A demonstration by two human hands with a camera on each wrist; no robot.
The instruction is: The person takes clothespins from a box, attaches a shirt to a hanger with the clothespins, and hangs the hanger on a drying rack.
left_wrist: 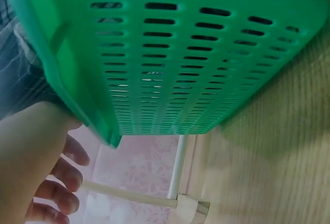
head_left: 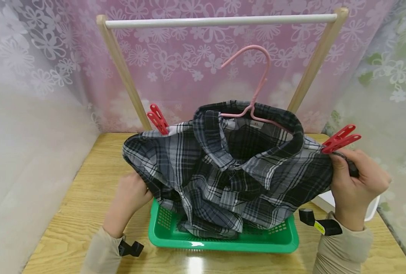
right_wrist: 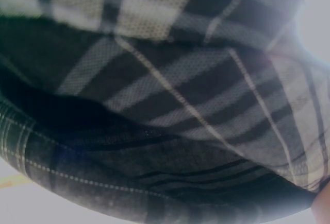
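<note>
So the black, grey and white plaid cotton shirt (head_left: pixel 230 171) is already threaded onto the thin pink wire hanger (head_left: pixel 254 95), whose hook sticks up out of the collar, and a red plastic clothespin (head_left: pixel 157 118) is clipped at each shoulder, the other red clothespin (head_left: pixel 341 139) sitting right above the right hand's fingers. The right hand (head_left: pixel 355 182) has its fingers curled tight around the shirt's shoulder edge, gripping fabric just under that pin. The left hand (head_left: pixel 131 198) is tucked under the other shoulder, but the cloth hides most of it; the left wrist view shows fingers (left_wrist: pixel 67 175) loosely bent beside the green slotted plastic basket (head_left: pixel 223 239), so whether they pinch fabric can't really be told. The shirt's lower half hangs bunched down into that basket on the wooden tabletop (head_left: pixel 69 213), well below the fingers. The hanger hook isn't on the white rail (head_left: pixel 220 21) of the wooden drying rack yet, it floats well under it. Looks like the pinning part is done and the lift-and-hook part is what's left.
</note>
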